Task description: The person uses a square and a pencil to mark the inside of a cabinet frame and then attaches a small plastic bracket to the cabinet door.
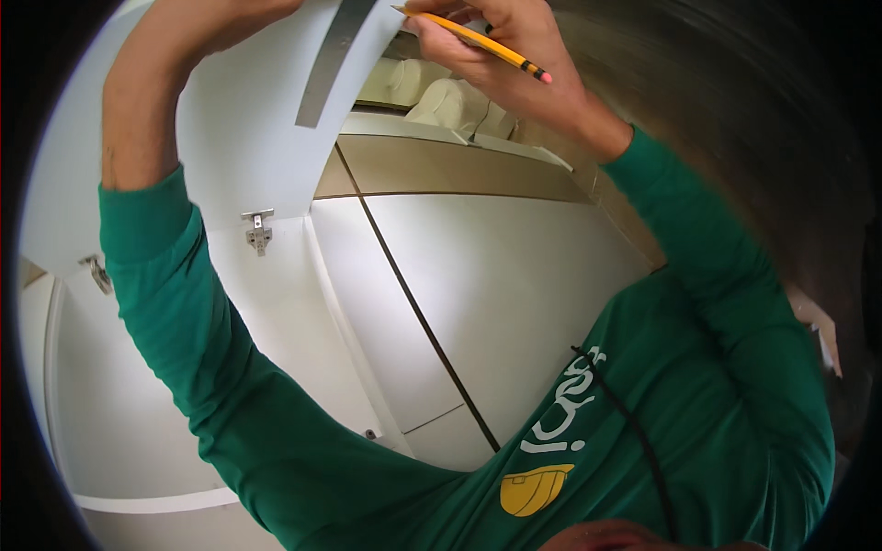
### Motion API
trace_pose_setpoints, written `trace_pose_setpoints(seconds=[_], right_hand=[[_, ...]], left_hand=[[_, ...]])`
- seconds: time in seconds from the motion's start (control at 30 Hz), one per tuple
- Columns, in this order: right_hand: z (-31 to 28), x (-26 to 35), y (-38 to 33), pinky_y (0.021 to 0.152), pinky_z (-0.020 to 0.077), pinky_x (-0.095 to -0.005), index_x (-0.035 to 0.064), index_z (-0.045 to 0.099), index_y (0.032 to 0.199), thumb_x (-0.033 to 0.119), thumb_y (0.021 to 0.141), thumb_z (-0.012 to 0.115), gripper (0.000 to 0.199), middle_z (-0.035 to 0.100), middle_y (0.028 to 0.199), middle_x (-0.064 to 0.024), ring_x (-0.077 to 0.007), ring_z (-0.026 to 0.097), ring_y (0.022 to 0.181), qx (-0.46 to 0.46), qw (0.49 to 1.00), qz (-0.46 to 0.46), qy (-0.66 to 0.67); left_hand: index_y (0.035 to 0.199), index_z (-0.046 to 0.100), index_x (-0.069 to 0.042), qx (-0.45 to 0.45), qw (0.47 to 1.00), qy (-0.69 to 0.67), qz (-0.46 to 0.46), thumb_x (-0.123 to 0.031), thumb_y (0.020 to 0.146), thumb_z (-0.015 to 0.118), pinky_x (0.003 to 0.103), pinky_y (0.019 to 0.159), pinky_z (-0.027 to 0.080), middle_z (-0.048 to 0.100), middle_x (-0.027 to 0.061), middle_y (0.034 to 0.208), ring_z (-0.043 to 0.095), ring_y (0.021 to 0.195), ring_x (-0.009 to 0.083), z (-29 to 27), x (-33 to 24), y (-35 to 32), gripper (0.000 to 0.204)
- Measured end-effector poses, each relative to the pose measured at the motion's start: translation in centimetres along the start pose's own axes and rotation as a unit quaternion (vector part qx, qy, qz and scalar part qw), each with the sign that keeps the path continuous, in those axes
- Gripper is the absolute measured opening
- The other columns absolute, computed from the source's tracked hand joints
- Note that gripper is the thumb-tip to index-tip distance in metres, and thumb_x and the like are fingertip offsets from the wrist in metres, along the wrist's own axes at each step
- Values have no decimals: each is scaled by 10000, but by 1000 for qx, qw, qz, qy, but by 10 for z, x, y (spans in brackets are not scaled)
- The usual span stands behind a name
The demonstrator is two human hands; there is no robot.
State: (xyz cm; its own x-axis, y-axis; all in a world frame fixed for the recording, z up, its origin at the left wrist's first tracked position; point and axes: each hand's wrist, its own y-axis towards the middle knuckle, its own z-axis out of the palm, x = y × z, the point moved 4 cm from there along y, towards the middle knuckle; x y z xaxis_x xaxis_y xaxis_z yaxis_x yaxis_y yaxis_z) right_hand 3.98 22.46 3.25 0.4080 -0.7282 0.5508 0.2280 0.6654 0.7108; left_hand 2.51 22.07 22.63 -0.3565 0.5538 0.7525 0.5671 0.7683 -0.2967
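My right hand [514, 55] is closed around a yellow pencil [491, 44] with a pink eraser. The pencil's sharp tip is at the edge of a white cabinet door [234, 138], near the top of the view. Flat on that door lies a grey metal strip [329, 78], like a ruler blade, its upper part cut off by the frame. My left hand [243, 13] reaches over the door to the left of the strip. The upper edge of the view cuts off its fingers, so what they touch is hidden.
Two metal hinges, one [260, 235] near the middle and one [96, 274] at left, sit where the door meets the open white cabinet [220, 367]. White closed fronts [496, 266] stand to the right. Behind them, a ledge [441, 129] borders pale rounded objects [446, 103].
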Motion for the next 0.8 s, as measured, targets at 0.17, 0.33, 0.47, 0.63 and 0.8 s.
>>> trace_pose_setpoints(seconds=[0.17,0.33,0.47,0.63,0.8], right_hand=[[15,-6,-3,646,511,-236,-3,589,1040,62,999,653,100,629,822,-24,-63,607,737,42,992,77,87],[26,-2,0,670,521,-225,-14,595,1063,48,995,634,100,636,884,-45,-66,618,769,28,999,32,27],[24,-7,5,656,540,-234,-18,605,1067,54,996,635,106,631,932,-61,-83,642,769,18,999,28,42],[29,-1,3,640,576,-245,-28,610,1083,61,996,650,130,593,994,-83,-105,658,759,20,999,32,10],[41,5,0,646,601,-251,-46,602,1089,52,1001,641,138,547,1032,-96,-119,661,755,35,999,3,-37]], left_hand=[[1072,752,6,36,999,-38,-4,-261,918,708,431,855,546,745,201,968,709,941,365,6,14,-9,311],[1103,746,-8,12,996,35,-77,-275,914,714,439,873,550,745,197,1031,708,981,373,60,60,5,328],[1118,743,-17,5,998,-53,-27,-285,914,709,443,871,554,745,192,1042,707,996,374,13,29,-12,338],[1143,743,-35,6,997,-54,-48,-293,914,709,442,869,561,746,181,1062,711,1000,368,10,27,-20,347],[1156,743,-48,87,987,-103,-87,-298,923,710,438,870,567,750,172,1071,717,995,360,49,71,3,344]])
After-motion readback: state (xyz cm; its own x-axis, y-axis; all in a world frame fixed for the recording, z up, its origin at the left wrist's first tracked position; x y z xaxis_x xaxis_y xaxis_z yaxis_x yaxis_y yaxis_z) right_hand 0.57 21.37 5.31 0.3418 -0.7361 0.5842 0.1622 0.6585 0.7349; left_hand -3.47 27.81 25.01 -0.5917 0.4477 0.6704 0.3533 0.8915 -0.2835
